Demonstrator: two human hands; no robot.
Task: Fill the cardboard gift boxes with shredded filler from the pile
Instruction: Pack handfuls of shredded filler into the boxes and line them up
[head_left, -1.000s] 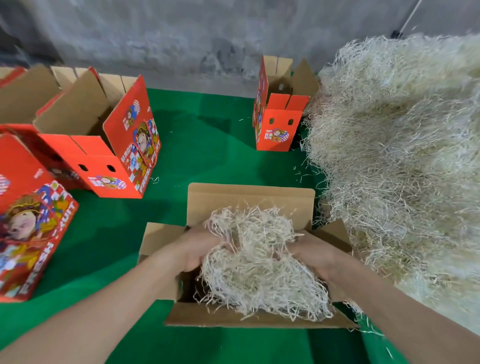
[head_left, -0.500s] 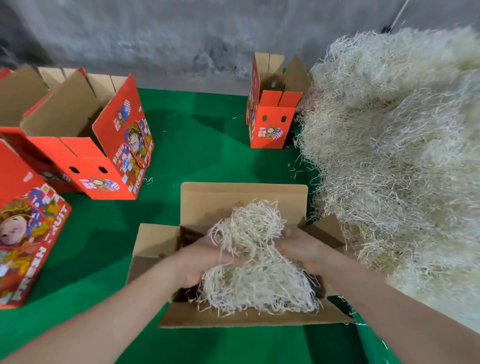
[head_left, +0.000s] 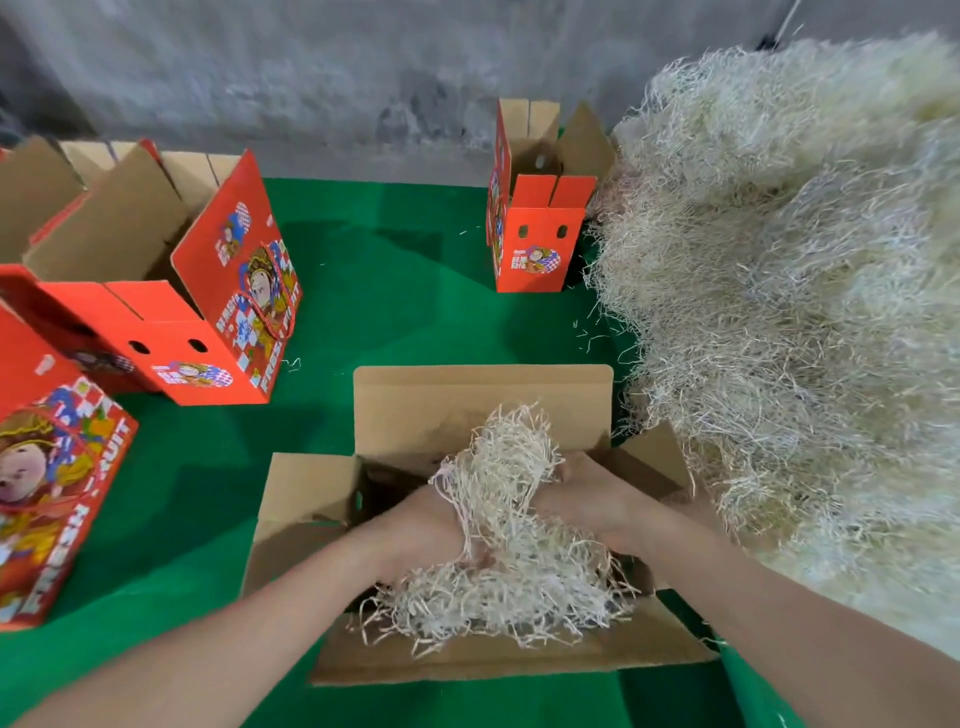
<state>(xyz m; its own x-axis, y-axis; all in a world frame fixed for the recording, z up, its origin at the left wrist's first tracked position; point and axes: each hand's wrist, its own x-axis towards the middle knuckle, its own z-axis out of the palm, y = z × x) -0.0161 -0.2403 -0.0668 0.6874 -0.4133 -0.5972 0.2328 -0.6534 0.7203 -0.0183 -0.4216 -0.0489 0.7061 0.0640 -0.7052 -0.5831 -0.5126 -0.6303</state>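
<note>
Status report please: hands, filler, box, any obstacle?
Left hand and right hand both grip filler clump. Clump half inside open box, strands over its near edge. Nothing in the way; pile at right.

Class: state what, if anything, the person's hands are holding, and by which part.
One clump of shredded filler, gripped over the open cardboard box: left hand on its left side, right hand on its right.

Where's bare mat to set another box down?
Widest bare green mat: centre, bordered by the left open red box, the far red box and the brown box's back flap. Narrower strip between the near-left red box and the brown box's left flap. Right side crowded by the filler pile.
</note>
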